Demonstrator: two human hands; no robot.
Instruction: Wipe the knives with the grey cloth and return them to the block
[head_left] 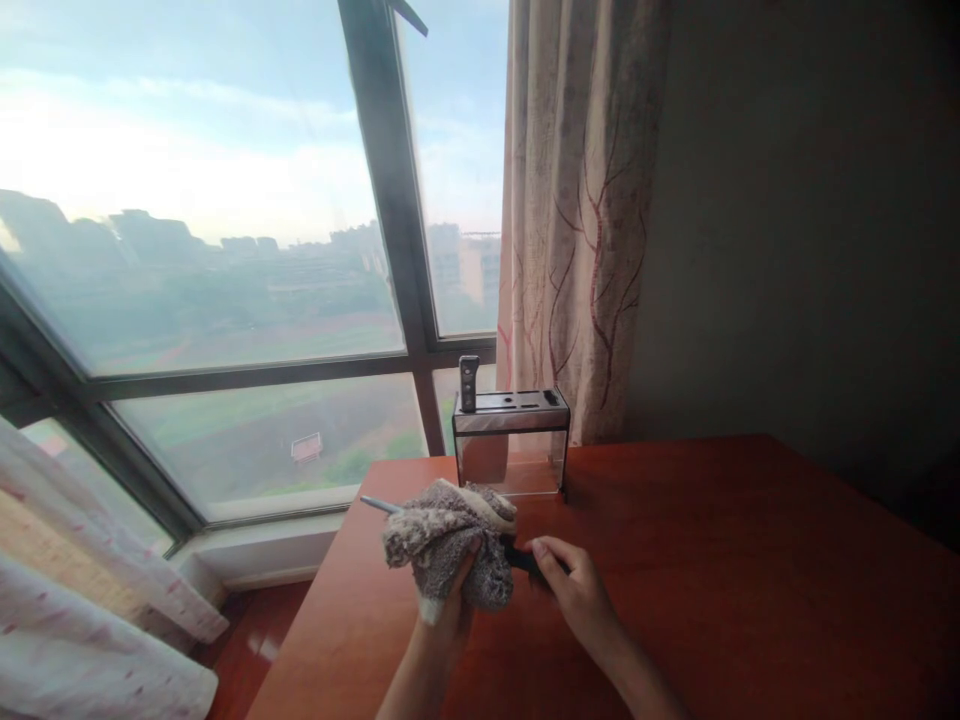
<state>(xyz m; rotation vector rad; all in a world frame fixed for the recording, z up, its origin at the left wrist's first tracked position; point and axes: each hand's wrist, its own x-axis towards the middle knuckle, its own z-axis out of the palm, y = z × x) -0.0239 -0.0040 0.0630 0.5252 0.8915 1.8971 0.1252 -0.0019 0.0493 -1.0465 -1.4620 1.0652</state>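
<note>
My right hand (574,585) is closed round the black handle of a knife (381,504), held level above the table. A grey and off-white fluffy cloth (450,540) is wrapped round the middle of the blade, and only the narrow tip sticks out on the left. My left hand (454,600) grips the cloth from below; most of its fingers are hidden in the folds. Behind the cloth stands a clear-sided knife block (513,403) with a slotted top. Another handle (468,383), dark with light spots, rises from its left end.
The reddish-brown wooden table (675,560) spreads under my hands and to the right. Beyond its left and back edges is a large window (225,300) with dark frames. Patterned curtains (577,220) hang behind the block and at the lower left.
</note>
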